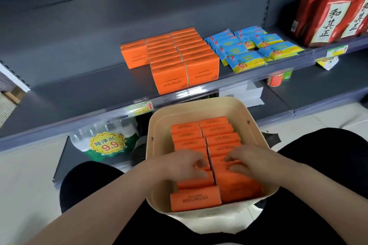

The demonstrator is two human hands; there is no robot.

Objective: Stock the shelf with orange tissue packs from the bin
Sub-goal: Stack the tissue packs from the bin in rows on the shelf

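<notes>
Both hands are down in the bin (157, 137), which sits between the person's knees, just near of the shelf (89, 79). The packs (196, 201) fill it in two orange columns, left and right, standing on edge and pressed together.

The left hand (185, 163) is on the left column about halfway along, fingers curled over a pack's top with the thumb tucked in on the near side. That's a pinch on one pack. The right hand (251, 160) does the same on the right column, fingers bent over the top edge and thumb below. Neither pack is clearly lifted out of its row.

Up on the shelf, the shelf stack (179, 55) of orange packs stands in three rows. The two right rows run to the front, and the left row is short and set farther back. Blue packs (249, 49) lie just right of them, with red bottles (334, 16) at far right. On the lower shelf, left of the bin, is a water pack (107, 143) with a 9.9 sticker.
</notes>
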